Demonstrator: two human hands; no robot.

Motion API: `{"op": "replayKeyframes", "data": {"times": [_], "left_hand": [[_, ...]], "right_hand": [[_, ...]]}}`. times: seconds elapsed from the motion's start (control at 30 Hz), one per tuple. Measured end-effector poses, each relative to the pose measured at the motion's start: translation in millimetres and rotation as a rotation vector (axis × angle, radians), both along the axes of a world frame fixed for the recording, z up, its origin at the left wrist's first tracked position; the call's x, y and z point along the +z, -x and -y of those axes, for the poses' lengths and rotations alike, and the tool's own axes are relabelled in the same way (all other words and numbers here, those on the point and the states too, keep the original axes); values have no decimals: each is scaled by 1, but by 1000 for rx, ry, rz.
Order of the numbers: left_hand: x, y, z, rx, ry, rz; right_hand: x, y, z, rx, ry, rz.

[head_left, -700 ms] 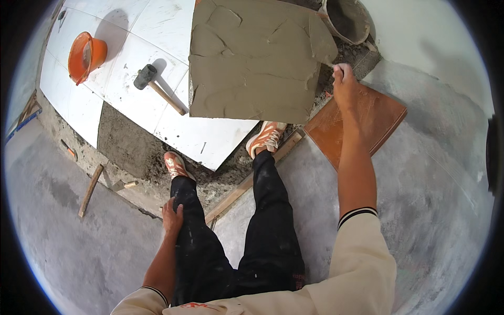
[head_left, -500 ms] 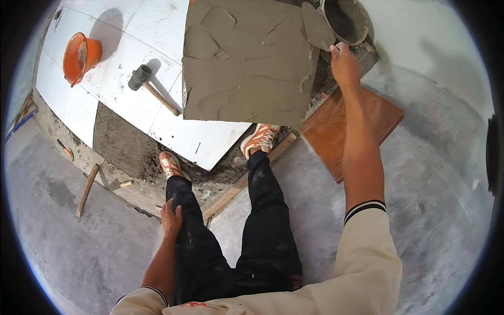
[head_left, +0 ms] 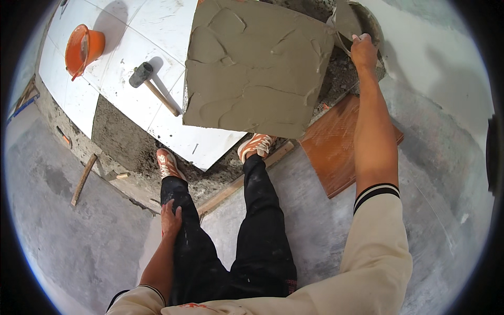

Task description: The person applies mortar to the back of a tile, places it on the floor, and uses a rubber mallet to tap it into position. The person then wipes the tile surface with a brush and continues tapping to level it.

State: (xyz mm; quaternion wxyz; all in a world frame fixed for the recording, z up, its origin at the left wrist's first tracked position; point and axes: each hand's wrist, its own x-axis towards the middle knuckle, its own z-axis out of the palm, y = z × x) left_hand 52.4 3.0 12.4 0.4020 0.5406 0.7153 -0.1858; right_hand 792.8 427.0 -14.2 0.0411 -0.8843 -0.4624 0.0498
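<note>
Mortar-spreading step: right hand (head_left: 364,48), fingers closed on a trowel (head_left: 344,23), works beside the mortar-coated tile (head_left: 254,65); left hand (head_left: 171,220) rests open on the thigh; next probably needs more mortar.

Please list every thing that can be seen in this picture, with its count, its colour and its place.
mortar-covered tile: one, grey, top centre
trowel: one, grey, in right hand
mortar bucket: one, dark, top right
laid tiles: several, white, upper left
rubber mallet: one, black head, on laid tiles
orange bucket: one, upper left
brown tile: one, on floor, right
shoes: two, orange-white, centre
left hand: on left thigh
right hand: grips trowel
</note>
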Motion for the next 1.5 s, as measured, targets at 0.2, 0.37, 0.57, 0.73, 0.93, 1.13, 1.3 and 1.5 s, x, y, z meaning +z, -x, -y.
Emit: {"op": "replayKeyframes", "data": {"times": [0.2, 0.37, 0.57, 0.73, 0.93, 1.13, 1.3, 1.5], "left_hand": [[13, -9, -15, 24, 51, 39], [13, -11, -26, 13, 76, 81], [31, 8, -27, 47, 134, 27], [32, 28, -11, 34, 127, -1], [35, 14, -4, 114, 102, 52], [34, 17, 2, 155, 23, 52], [44, 11, -12, 251, 36, 47], [37, 20, -1, 308, -17, 59]], "right_hand": [[28, 47, 89, -383, -243, -721], [54, 235, 242, -754, -307, -1044], [10, 370, 296, -922, -399, -1124], [22, 371, 215, -802, -341, -1187], [27, 310, 127, -768, -451, -1098], [62, 321, 79, -264, 73, -1036], [66, 333, 23, 418, 156, -373], [63, 338, -47, 497, 381, -147]]}}
